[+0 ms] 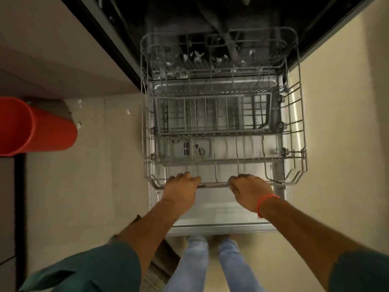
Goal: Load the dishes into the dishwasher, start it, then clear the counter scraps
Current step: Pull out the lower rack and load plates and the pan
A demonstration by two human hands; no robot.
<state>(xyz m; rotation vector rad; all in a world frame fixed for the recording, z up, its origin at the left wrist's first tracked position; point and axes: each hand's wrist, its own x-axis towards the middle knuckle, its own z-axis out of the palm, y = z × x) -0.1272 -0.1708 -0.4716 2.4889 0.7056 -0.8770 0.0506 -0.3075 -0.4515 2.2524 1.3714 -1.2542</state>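
Red plastic marks the far left, where one bin stands on the pale floor below the edge of the surface. Three small white scraps lie on the floor just beside the bin, between it and the open dishwasher. Further right, one left hand reaches out from a green sleeve, its fingers curled over the front rail of a grey wire rack and gripping it. That rack is pulled out over the lowered steel door, and it holds no dishes. A second, smaller wire rack sits lower, seen through the first, and it too holds no dishes. On the inner face of the door, one detergent compartment and one round cap sit side by side. Several white bits cling among the tines at the back of the pulled-out rack, too blurred to count. Right of the rack's middle, one right hand grips the same front rail with its fingers wrapped over the wire, well apart from the left hand. One orange band circles the right wrist. Below the door's edge, two legs in light blue jeans stand on the floor.
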